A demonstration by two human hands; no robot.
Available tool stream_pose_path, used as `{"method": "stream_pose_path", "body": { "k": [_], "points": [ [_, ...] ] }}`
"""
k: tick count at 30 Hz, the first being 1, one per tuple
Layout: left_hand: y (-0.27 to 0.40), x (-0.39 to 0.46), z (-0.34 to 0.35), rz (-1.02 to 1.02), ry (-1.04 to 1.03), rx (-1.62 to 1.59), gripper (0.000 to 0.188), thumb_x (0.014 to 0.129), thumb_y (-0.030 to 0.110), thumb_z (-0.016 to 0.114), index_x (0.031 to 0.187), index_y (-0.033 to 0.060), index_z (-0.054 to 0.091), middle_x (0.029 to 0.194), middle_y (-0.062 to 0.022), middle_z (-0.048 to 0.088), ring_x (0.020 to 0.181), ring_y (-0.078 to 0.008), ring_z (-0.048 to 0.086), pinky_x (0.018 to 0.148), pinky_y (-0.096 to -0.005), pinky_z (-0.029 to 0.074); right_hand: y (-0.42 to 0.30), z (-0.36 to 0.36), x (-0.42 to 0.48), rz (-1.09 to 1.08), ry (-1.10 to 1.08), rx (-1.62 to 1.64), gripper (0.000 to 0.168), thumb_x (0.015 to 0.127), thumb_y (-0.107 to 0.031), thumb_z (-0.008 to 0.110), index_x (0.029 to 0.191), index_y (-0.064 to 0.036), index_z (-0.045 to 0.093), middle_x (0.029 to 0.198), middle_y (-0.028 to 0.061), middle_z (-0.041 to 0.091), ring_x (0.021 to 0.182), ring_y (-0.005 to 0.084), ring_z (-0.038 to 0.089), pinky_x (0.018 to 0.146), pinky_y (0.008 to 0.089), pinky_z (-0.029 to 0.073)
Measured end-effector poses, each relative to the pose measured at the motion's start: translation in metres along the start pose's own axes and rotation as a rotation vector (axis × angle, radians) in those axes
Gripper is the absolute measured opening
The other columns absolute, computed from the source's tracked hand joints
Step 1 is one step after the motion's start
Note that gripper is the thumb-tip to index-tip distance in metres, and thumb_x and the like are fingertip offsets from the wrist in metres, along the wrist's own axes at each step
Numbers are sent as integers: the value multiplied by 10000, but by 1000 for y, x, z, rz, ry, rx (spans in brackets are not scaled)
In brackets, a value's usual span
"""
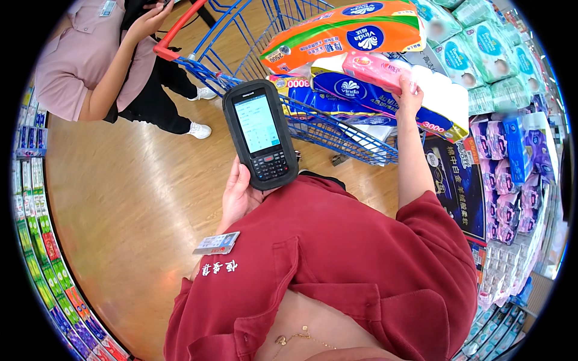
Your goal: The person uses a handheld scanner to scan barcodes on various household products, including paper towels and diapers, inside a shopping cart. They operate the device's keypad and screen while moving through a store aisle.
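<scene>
My left hand (238,194) holds a black handheld barcode terminal (262,135) from below, its screen lit and its keypad towards me. At the right, my right hand (410,101) is on the end of a small pink tissue pack (377,70), fingers closed over its edge. The pink pack lies on large blue Vinda toilet roll packs (350,88) with white rolls (454,101) showing. Behind them leans a big orange Vinda tissue pack (343,34). All of these are piled on a blue wire shopping cart (343,131).
A person in a pink shirt (95,58) stands beyond the red cart handle (180,29). Stacked diaper packs (487,49) and purple packs (505,176) rise at the right. A shelf of boxed goods (49,252) curves along the left, beyond the wooden floor (117,198).
</scene>
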State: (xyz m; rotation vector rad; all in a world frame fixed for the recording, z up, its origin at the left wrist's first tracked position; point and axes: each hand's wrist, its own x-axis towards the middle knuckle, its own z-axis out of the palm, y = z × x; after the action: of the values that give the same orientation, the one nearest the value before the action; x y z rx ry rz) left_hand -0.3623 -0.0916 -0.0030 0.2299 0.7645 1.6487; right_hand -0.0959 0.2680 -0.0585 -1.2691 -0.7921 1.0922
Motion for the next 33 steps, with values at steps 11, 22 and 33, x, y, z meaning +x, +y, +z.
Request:
{"method": "stream_pose_path", "body": {
  "k": [11,22,33],
  "points": [
    [-3,5,1,-4,-17,-55,516,1006,270,380,1464,131,186,1369,-141,435,1212,-309,502,961,-521,455,18,12,-73,-558,-54,-271,432,824,-192,697,1205,-49,552,1196,146,502,1127,253,452,946,344,386],
    [-4,8,13,95,-55,-48,521,999,260,409,1462,125,211,1368,-117,437,1207,-279,508,951,-491,479,-59,58,-235,-1359,-857,-382,242,658,-153,734,899,-133,723,945,36,526,906,229,501,814,356,343],
    [-3,0,13,114,-61,-59,525,992,247,434,1459,118,232,1376,-109,431,1225,-259,491,957,-475,477,-54,63,-244,-1365,-868,-496,249,664,-159,734,912,-146,726,954,36,532,932,228,488,831,365,303]
  ]
}}
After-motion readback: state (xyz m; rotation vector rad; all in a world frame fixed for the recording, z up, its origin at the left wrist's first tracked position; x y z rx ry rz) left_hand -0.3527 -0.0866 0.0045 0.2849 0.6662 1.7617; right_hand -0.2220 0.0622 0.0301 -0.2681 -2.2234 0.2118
